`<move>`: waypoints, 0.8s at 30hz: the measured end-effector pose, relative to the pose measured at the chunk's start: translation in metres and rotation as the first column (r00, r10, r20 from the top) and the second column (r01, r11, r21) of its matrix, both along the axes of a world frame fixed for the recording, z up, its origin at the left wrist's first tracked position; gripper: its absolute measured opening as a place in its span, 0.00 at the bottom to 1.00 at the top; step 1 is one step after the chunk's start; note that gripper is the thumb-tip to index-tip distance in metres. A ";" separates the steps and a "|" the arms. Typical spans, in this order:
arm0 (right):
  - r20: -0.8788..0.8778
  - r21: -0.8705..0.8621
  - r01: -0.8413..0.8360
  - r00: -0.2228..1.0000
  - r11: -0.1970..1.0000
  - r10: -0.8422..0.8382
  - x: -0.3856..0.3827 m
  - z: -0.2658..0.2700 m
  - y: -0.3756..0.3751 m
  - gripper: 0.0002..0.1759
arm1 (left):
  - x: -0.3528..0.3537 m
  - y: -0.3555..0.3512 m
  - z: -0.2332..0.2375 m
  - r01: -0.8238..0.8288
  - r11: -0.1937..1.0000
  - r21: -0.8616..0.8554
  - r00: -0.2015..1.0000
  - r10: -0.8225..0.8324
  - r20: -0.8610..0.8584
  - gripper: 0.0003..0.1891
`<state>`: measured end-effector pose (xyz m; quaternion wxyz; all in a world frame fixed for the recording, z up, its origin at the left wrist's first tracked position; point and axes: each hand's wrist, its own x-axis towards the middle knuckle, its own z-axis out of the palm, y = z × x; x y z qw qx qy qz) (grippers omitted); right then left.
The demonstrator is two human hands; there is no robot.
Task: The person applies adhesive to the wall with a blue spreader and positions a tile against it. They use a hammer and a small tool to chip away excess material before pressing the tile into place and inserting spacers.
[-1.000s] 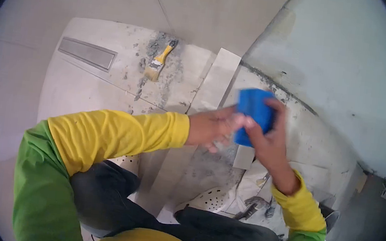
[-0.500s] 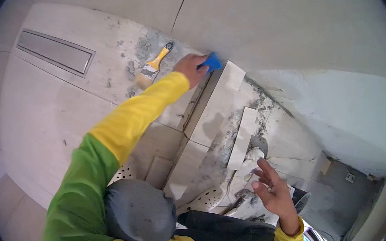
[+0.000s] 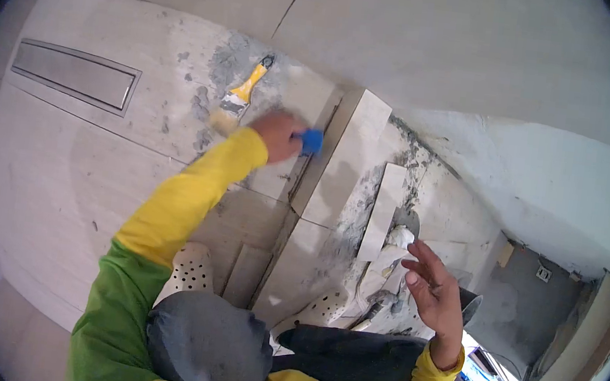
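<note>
My left hand (image 3: 276,134), a little smeared by motion, is closed on a small flat blue piece (image 3: 312,142). This piece is right at the joint (image 3: 300,179) between the floor tile and the raised tiled curb (image 3: 346,161). Just left of that hand lies a paintbrush (image 3: 242,97) with a yellow handle and pale bristles. On the other side of the curb, my right hand (image 3: 435,290) hovers with fingers apart and nothing in it. Closest to its fingertips are a white bag or cloth (image 3: 399,239) and a narrow tile strip (image 3: 383,213).
A metal drain cover (image 3: 76,75) is set in the floor at left. A dark-handled tool (image 3: 375,313) lies below the white bag. The wall (image 3: 441,48) rises beyond the curb. A loose tile piece (image 3: 246,276) rests near my speckled shoe (image 3: 192,266).
My left hand has moved down along the curb joint toward me, bringing the blue piece away from the wall corner. The right hand stays raised in nearly the same place.
</note>
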<state>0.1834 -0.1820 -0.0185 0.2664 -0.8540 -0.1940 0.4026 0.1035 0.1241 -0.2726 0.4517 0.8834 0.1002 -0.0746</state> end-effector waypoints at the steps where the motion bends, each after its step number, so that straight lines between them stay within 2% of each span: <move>1: -0.012 -0.009 0.006 1.000 1.000 -0.007 -0.003 0.004 0.007 0.29 | 0.012 0.004 -0.007 -0.171 0.978 0.122 0.971 0.147 0.188 0.18; 2: -0.009 -0.011 0.004 1.000 1.000 -0.004 -0.003 0.004 0.006 0.29 | 0.032 0.009 -0.019 -0.255 0.948 0.192 0.918 0.175 0.355 0.18; 3: -0.051 -0.010 -0.020 0.999 1.000 0.020 -0.004 0.003 0.004 0.30 | 0.051 0.006 -0.016 -0.344 0.907 0.243 0.883 0.224 0.412 0.18; 4: -0.094 -0.007 -0.045 0.995 0.999 0.044 -0.005 0.002 0.002 0.31 | 0.068 0.004 -0.018 -0.348 0.905 0.244 0.881 0.227 0.415 0.18; 6: -0.077 -0.013 -0.055 0.996 0.998 0.054 -0.006 0.003 -0.002 0.32 | 0.095 -0.002 -0.037 -0.200 0.806 0.557 0.954 0.030 0.298 0.17; 7: -0.065 -0.026 -0.064 0.996 0.998 0.062 -0.007 0.003 -0.005 0.32 | 0.101 -0.006 -0.048 -0.196 0.809 0.555 0.956 0.031 0.293 0.17; 9: -0.076 -0.039 -0.067 0.995 0.997 0.064 -0.009 0.007 -0.013 0.32 | 0.106 -0.016 -0.059 -0.265 0.719 0.643 0.933 0.023 0.359 0.18; 13: -0.104 -0.059 -0.066 0.993 0.996 0.059 -0.016 0.009 -0.018 0.33 | 0.101 -0.009 -0.042 -0.145 0.753 0.641 0.960 -0.050 0.275 0.16; 15: -0.091 -0.030 -0.043 0.995 0.999 0.040 -0.019 0.007 -0.020 0.31 | 0.099 -0.001 -0.029 0.076 0.743 0.665 0.972 -0.204 0.117 0.14; 19: -0.075 0.033 -0.001 0.997 0.999 0.004 -0.017 0.010 -0.017 0.30 | 0.088 0.000 -0.027 0.132 0.700 0.702 0.944 -0.304 0.125 0.11; 21: -0.082 0.050 0.013 0.997 0.999 -0.009 -0.019 0.012 -0.017 0.30 | 0.079 0.000 -0.027 0.256 0.670 0.696 0.911 -0.408 0.058 0.11; 24: -0.083 0.073 0.017 0.996 0.997 -0.010 -0.021 0.016 -0.015 0.31 | 0.057 -0.006 -0.024 0.297 0.662 0.688 0.876 -0.476 0.080 0.10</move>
